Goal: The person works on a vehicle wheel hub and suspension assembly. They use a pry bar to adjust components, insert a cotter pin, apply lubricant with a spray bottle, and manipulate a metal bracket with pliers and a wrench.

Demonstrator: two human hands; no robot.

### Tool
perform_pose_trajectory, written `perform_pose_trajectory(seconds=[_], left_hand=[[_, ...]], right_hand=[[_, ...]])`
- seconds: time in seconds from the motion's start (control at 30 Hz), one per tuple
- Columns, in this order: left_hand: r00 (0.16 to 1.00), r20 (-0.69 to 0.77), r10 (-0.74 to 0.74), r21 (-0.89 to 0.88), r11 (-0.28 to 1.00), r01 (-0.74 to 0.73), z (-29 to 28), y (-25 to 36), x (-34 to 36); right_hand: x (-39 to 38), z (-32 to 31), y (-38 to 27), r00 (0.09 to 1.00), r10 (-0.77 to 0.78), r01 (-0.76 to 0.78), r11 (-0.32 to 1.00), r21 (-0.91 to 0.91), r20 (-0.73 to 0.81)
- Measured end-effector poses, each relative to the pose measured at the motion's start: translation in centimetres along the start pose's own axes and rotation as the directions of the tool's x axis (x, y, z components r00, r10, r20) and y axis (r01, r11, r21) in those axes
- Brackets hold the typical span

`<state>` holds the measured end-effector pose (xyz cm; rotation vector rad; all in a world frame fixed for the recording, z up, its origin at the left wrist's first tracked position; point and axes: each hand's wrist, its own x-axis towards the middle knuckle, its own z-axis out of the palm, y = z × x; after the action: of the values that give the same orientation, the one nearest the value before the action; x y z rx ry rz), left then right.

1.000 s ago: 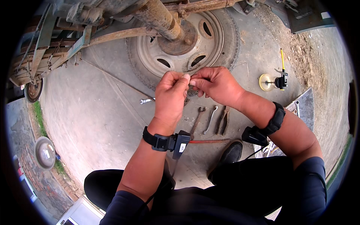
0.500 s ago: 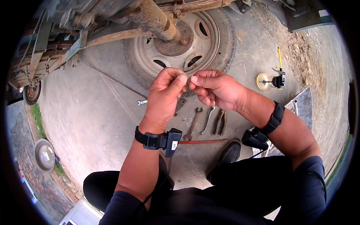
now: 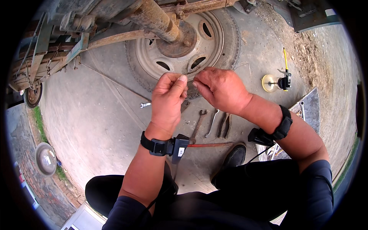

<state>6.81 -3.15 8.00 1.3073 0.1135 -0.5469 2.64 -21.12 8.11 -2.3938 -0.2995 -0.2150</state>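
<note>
Left hand point(image 3: 167, 100) and right hand point(image 3: 219, 89) raised together, fingertips nearly meeting, pinching something too small to make out between them. Behind, a wheel point(image 3: 184, 46) lying flat on concrete under a rusty axle point(image 3: 159, 23). Below the hands, wrenches point(image 3: 207, 122) and pliers point(image 3: 225, 125) on the ground; small spanner point(image 3: 145, 104) lying left.

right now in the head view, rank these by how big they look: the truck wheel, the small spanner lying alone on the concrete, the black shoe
1. truck wheel
2. black shoe, though it lies nearer the camera, which enlarges it
3. small spanner
</note>
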Motion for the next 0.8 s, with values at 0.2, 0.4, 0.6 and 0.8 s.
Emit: perform_pose_trajectory(seconds=[0.2,0.4,0.6,0.8], left_hand=[[0.985,0.171,-0.02,-0.024,0.999,0.025,-1.1,0.7,0.1],[0.944,0.31,-0.116,0.039,0.993,0.11,-1.0,1.7,-0.1],[0.976,0.208,-0.058,0.041,0.998,0.051,-1.1,0.6,0.1],[0.996,0.083,-0.033,-0.025,0.999,0.036,-0.4,0.2,0.1]], right_hand=[[0.9,-2.2,0.4,0.757,0.294,-0.65,0.44,0.62,0.584],[-0.4,-2.7,2.9,0.636,0.109,-0.757,-0.105,0.645,0.764],[-0.2,-1.9,1.7,0.741,0.305,-0.672,0.322,0.667,0.599],[-0.3,-1.2,-0.1,0.997,-0.074,0.073,0.996,-0.056,-0.006]])
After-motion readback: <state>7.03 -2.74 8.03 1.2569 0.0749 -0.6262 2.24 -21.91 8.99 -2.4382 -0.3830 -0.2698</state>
